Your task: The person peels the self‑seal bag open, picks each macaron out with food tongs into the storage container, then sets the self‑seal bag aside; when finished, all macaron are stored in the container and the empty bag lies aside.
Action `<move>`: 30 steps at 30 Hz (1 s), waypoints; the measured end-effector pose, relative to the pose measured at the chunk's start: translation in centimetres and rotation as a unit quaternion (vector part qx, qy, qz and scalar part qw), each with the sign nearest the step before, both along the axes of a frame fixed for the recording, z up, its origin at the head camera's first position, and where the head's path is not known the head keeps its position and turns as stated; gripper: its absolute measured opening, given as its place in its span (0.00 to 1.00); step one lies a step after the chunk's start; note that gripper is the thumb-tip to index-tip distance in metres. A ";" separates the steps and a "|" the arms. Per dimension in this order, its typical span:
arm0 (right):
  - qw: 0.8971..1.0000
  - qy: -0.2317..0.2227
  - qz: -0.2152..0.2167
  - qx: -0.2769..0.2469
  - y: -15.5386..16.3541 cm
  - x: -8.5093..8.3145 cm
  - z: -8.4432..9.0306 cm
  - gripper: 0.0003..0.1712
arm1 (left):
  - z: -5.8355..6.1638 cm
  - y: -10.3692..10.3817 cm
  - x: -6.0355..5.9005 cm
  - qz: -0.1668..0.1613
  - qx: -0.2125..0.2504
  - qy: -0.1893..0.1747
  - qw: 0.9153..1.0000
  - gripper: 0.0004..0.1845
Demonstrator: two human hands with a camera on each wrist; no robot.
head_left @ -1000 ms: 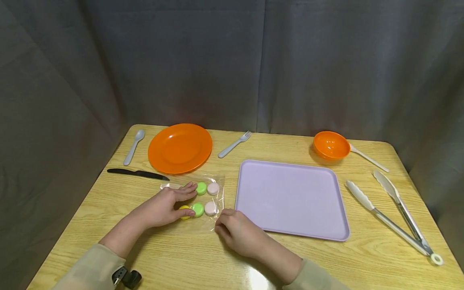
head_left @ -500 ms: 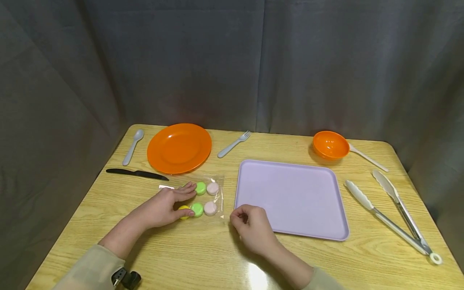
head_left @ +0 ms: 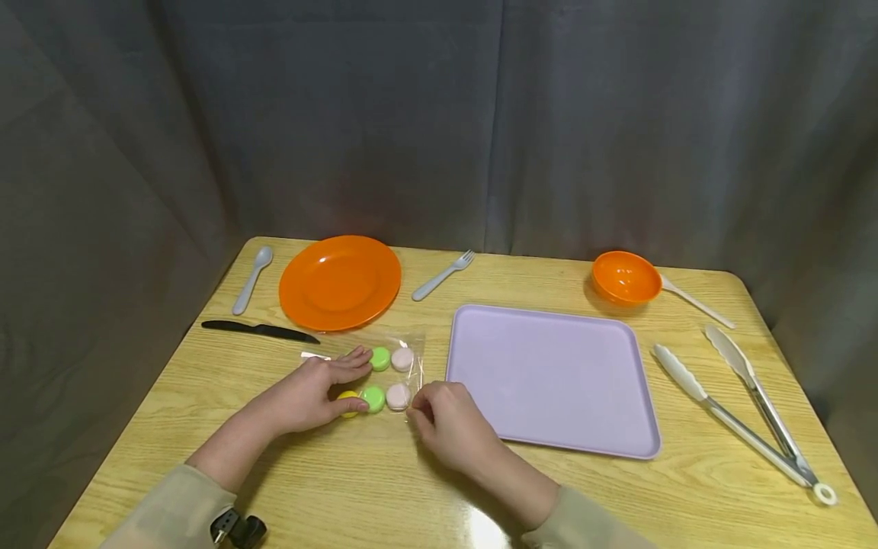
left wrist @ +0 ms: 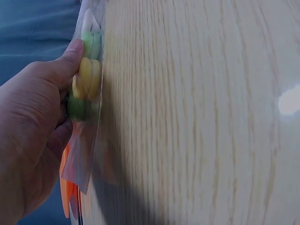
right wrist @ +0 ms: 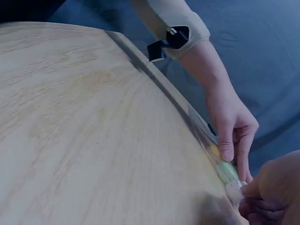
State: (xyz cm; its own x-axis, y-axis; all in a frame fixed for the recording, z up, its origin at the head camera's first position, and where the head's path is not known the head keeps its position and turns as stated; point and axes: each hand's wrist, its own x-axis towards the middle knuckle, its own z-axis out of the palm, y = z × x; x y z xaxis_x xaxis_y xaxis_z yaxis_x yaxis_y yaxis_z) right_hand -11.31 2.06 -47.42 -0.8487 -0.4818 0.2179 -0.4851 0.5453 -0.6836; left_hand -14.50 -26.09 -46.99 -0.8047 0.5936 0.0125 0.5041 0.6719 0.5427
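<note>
In the head view, a flat clear plastic bag of yellow, green and pale pink macarons lies on the table. My left hand rests across its left part, thumb and fingers spread over the two rows. The left wrist view shows the thumb by a green macaron above a yellow macaron. At the bag's lower right edge my right hand pinches with thumb and curled fingers. The right wrist view has both hands close together at the bag, with a pink macaron near the right fingertips.
A lilac tray lies right of the bag. Behind stand an orange plate, grey spoon, grey fork and black knife. An orange bowl, white-handled utensil and tongs lie at the right.
My right hand moved away from the bag's edge to the right, then came back to the edge. The left hand has stayed in place on the bag.
</note>
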 end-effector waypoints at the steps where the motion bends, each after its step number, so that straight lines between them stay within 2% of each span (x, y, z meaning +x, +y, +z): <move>1: 1.000 -0.006 -0.001 -0.004 0.1 -0.1 0.1 0.06 | 0.0 0.0 0.0 -0.001 -0.001 0.001 1.000 0.38; 5: 0.996 -0.054 -0.029 -0.059 1.1 -0.2 0.1 0.06 | 0.0 -0.1 0.0 0.000 -0.004 -0.001 1.000 0.38; 9: 0.979 -0.136 -0.058 -0.144 2.5 0.0 -0.2 0.07 | 0.1 -0.3 0.2 0.001 -0.001 -0.003 1.000 0.38; 12: 0.969 -0.165 -0.067 -0.172 3.2 -0.1 -0.1 0.09 | 0.2 -0.5 0.2 0.001 0.002 0.002 1.000 0.38; 14: 0.970 -0.157 -0.068 -0.171 3.4 -0.5 0.2 0.10 | 0.2 -0.6 0.3 0.002 0.004 0.005 1.000 0.38; 19: 0.983 -0.105 -0.065 -0.136 2.3 -1.7 0.9 0.06 | 0.1 -0.4 0.2 -0.002 0.010 0.007 1.000 0.38; 24: 0.996 -0.051 -0.041 -0.058 0.6 -2.6 0.8 0.10 | -0.1 0.0 -0.1 -0.006 0.012 0.002 1.000 0.38; 27: 0.999 -0.027 -0.030 -0.015 -0.1 -3.0 0.6 0.05 | -0.1 0.1 -0.1 -0.006 0.013 -0.001 1.000 0.38; 30: 1.000 -0.023 -0.020 0.002 -0.4 -3.4 0.5 0.05 | 0.0 0.0 0.0 -0.004 0.015 -0.003 1.000 0.38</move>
State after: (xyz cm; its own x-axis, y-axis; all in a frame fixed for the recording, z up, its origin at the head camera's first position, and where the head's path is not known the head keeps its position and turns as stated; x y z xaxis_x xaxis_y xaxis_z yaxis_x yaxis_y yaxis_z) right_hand -14.70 1.69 -46.88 -0.8767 -0.4476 0.1762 -0.4304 0.5660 -0.7031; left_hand -14.54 -26.05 -47.00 -0.8004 0.5989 0.0257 0.5060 0.6521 0.5646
